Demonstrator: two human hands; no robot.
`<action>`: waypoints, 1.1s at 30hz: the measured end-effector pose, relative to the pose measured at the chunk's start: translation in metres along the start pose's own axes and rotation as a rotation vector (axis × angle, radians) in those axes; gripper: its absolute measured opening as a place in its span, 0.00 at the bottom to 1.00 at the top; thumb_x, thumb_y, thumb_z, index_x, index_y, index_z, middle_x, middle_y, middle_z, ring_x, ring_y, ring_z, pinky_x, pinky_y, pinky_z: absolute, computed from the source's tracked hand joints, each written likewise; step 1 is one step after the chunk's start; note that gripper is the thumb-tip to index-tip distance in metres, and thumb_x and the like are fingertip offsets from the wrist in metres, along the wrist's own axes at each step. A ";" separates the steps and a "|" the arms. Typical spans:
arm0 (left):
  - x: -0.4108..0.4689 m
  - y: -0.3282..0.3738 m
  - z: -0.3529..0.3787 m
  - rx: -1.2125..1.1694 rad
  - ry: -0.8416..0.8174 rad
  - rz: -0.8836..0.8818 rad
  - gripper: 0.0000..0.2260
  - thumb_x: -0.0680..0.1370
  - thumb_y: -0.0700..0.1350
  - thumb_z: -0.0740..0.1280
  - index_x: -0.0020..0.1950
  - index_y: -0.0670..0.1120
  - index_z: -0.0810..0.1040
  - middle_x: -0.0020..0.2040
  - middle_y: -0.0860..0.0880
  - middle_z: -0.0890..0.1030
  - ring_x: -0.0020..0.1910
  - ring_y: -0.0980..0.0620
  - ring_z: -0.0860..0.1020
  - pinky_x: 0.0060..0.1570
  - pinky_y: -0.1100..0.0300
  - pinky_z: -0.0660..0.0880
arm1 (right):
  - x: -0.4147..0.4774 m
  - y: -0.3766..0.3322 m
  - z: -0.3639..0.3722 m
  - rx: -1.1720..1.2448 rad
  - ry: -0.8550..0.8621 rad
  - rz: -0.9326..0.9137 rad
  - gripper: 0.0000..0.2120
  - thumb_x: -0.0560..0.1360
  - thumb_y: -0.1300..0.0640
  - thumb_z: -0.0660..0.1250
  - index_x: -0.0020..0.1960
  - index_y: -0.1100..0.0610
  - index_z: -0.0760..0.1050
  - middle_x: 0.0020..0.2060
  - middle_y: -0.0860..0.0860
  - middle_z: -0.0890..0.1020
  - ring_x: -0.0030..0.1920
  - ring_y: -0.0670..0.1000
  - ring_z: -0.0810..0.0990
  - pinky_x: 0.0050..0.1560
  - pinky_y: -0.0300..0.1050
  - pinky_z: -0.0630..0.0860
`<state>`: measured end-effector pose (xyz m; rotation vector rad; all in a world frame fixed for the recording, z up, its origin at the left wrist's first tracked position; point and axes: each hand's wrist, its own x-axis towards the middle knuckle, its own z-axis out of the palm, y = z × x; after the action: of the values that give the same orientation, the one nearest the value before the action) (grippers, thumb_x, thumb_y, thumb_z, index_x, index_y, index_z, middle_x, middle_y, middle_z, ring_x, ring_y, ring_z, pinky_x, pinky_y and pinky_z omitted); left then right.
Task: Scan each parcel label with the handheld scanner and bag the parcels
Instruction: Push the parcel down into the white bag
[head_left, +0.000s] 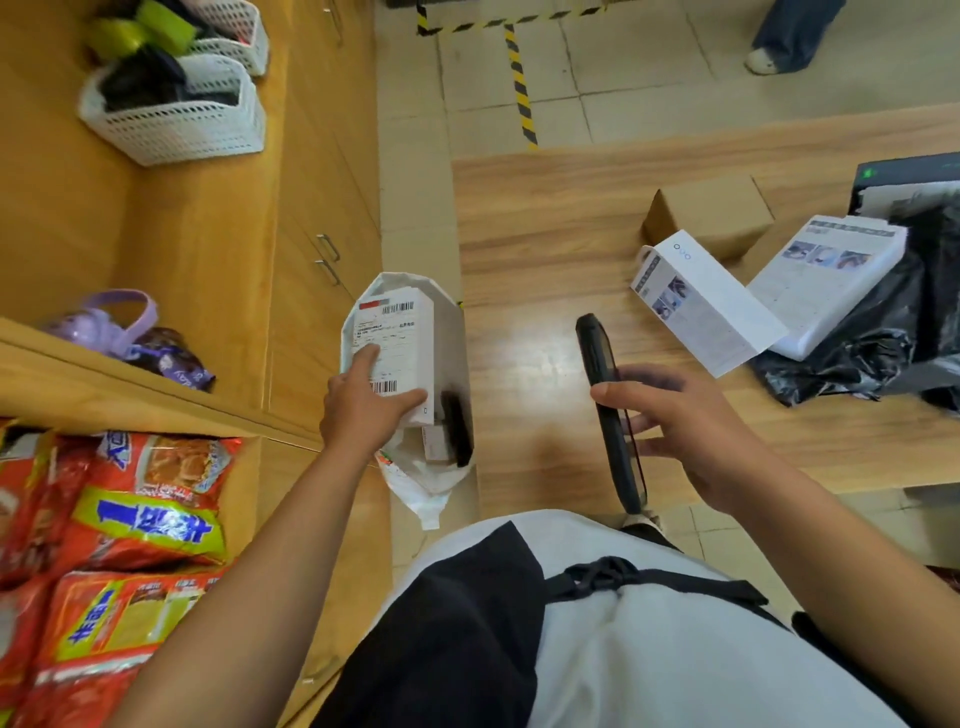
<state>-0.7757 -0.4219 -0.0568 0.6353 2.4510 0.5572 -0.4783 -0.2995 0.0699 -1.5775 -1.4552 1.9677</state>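
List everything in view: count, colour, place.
bag: one, white, between cupboard and table
parcel: one, white, labelled, in the bag's mouth
scanner: one, black, above the table's near edge
boxes: two, white, on the table's right
carton: one, brown, behind the boxes
sack: one, black, table's right edge
baskets: two, white, cupboard top, far left
headphones: one pair, purple, on the cupboard
snack packs: several, red and yellow, lower left
left hand: one, holding the parcel
right hand: one, its grip round the scanner
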 end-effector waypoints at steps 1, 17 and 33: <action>0.005 -0.002 -0.002 -0.012 0.003 -0.032 0.41 0.66 0.62 0.76 0.75 0.61 0.63 0.67 0.47 0.71 0.62 0.42 0.74 0.59 0.45 0.75 | 0.000 0.000 0.000 -0.008 0.001 0.002 0.18 0.66 0.49 0.81 0.55 0.50 0.82 0.41 0.49 0.88 0.31 0.43 0.83 0.32 0.39 0.78; 0.029 0.003 0.018 -0.003 -0.065 -0.153 0.48 0.66 0.64 0.77 0.78 0.58 0.55 0.72 0.41 0.62 0.69 0.36 0.66 0.65 0.43 0.70 | -0.010 0.011 -0.026 0.035 0.058 -0.015 0.13 0.68 0.53 0.80 0.51 0.53 0.86 0.39 0.49 0.87 0.30 0.44 0.83 0.29 0.35 0.78; -0.041 0.142 0.110 -0.284 -0.387 0.230 0.10 0.77 0.39 0.68 0.50 0.54 0.79 0.46 0.51 0.81 0.42 0.57 0.81 0.34 0.62 0.75 | -0.026 0.045 -0.102 0.188 0.212 0.024 0.14 0.70 0.52 0.78 0.54 0.54 0.85 0.48 0.57 0.87 0.35 0.47 0.85 0.35 0.43 0.81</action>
<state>-0.6353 -0.3029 -0.0534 0.8243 1.9084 0.7755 -0.3654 -0.2835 0.0572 -1.6667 -1.1403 1.8241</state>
